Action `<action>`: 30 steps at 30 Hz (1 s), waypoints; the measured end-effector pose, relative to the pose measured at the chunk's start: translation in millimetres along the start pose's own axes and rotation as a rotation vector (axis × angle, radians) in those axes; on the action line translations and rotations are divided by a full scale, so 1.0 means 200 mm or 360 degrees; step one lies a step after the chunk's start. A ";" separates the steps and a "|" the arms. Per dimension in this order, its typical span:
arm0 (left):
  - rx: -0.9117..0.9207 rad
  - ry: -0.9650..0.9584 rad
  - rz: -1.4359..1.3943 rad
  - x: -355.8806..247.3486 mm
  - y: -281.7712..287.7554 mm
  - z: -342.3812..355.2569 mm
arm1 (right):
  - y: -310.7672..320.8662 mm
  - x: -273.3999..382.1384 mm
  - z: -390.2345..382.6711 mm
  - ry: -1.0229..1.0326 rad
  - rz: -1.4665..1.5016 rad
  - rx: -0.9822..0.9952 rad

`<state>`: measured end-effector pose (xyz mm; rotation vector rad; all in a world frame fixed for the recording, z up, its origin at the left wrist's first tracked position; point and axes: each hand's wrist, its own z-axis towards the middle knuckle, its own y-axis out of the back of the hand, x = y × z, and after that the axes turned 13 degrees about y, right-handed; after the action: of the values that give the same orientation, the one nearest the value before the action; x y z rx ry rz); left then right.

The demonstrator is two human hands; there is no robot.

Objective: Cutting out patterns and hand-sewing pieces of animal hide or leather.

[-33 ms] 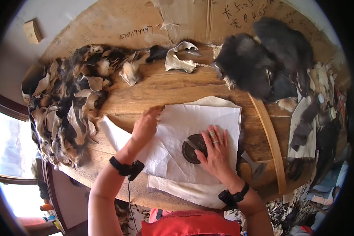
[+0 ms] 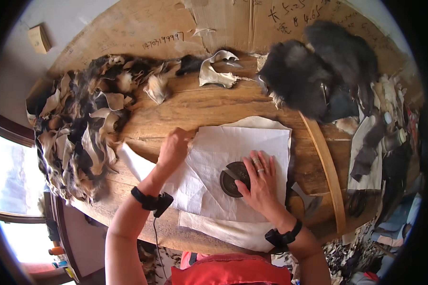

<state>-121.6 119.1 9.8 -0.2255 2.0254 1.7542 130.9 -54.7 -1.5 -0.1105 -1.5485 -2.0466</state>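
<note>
A wrinkled white sheet (image 2: 214,204), cloth or paper, lies over a cream hide-like piece (image 2: 254,237) on the wooden table. A round dark slotted weight (image 2: 231,183) sits on the sheet. My right hand (image 2: 261,183), wearing rings, lies flat beside it with fingers stretched out and the thumb over its edge. At the sheet's upper left edge is my left hand (image 2: 173,146), fingers curled closed. What they hold, if anything, is hidden. To the left of that forearm, a flap of the white sheet sticks out toward the fur scraps.
Fur and hide scraps (image 2: 83,128) are heaped at the left. Black fur pieces (image 2: 309,76) lie at the back right, above a curved wooden strip (image 2: 325,171). A flat grey metal blade-like piece (image 2: 309,202) is near my right wrist. A cream offcut (image 2: 216,73) lies at the back.
My left hand has shifted slightly left, and the sheet's left flap has moved a little with it. My right hand and the weight stay put.
</note>
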 end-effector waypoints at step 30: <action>-0.0019 0.0159 -0.0594 0.02 -0.03 -0.14 | -0.04 0.13 0.19 0.0320 0.0422 -0.0164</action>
<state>-127.7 91.9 4.9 -0.6614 1.8901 1.5455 94.9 -29.0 13.4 -0.1368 -1.2367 -1.8650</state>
